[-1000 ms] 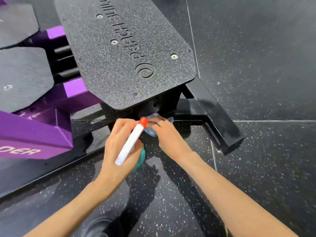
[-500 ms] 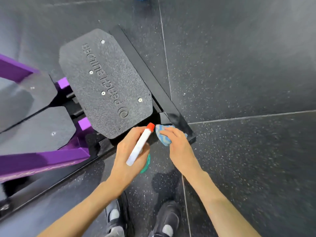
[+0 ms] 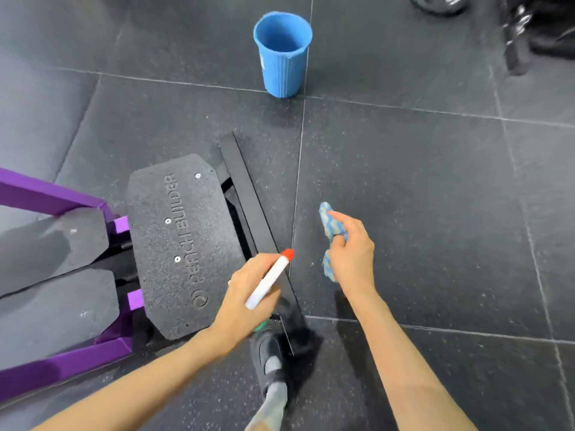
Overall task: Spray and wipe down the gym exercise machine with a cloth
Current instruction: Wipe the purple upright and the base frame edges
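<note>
The exercise machine has a textured black foot plate (image 3: 183, 241), a black base bar (image 3: 249, 200) along its right side and purple frame tubes (image 3: 46, 197). My left hand (image 3: 245, 303) grips a white spray bottle with a red tip (image 3: 269, 279) above the plate's near right corner; a green part shows under the palm. My right hand (image 3: 353, 259) holds a blue striped cloth (image 3: 329, 223) in the air over the floor, to the right of the base bar and apart from the machine.
A blue ribbed cup (image 3: 281, 54) stands on the dark speckled floor tiles beyond the machine. Dark equipment (image 3: 529, 26) sits at the top right. Two more black pads (image 3: 56, 275) lie left of the foot plate. My shoe (image 3: 269, 365) is beside the bar's end.
The view has risen and pulled back from the machine. My right hand has lifted the cloth off the base bar's end and moved right. My left hand still holds the bottle.
</note>
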A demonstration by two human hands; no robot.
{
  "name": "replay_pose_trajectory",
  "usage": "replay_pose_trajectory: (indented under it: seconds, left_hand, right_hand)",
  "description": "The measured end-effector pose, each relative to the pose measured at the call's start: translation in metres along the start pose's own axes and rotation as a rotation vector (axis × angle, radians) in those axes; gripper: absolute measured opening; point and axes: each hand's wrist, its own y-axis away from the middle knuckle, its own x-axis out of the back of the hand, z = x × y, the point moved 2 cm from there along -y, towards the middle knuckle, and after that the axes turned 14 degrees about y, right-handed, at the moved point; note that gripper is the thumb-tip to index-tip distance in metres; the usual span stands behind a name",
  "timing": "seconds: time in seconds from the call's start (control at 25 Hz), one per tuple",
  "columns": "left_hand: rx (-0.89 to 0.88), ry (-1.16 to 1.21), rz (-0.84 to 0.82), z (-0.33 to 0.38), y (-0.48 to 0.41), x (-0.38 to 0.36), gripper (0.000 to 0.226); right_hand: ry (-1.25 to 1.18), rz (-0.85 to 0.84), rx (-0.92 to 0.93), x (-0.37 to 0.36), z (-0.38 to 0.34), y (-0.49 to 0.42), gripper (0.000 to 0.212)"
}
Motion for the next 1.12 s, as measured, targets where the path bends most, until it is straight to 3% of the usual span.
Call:
replay_pose_trajectory:
  seconds: [0.16,0.44,0.6,0.72,0.84,1.12]
  left_hand:
    - [0.053,-0.058,-0.053,-0.002,-0.063,-0.028,0.043]
    - [0.265,0.082,0.269,-0.018,-0.155,-0.051,0.035]
    - [0.374,0.090,0.607,-0.025,-0.227,-0.049,0.031]
    - [0.482,0.075,0.825,-0.027,-0.271,-0.055,0.052]
    - [0.578,0.074,0.919,-0.019,-0.317,-0.062,0.045]
    - [0.820,0.227,1.202,-0.035,-0.341,-0.041,0.014]
  right_hand:
    - [0.003,-0.059,-0.136,0.005,-0.009,-0.089,0.048]
    - [0.112,-0.276,-0.048,-0.017,0.004,-0.219,0.042]
    - [0.277,-0.579,0.285,-0.065,-0.071,-0.318,0.044]
    - [0.372,-0.774,0.628,-0.066,-0.107,-0.357,0.043]
    - [0.575,-0.856,0.913,-0.059,-0.112,-0.406,0.040]
    - [0.597,-0.932,0.861,-0.113,-0.163,-0.436,0.039]
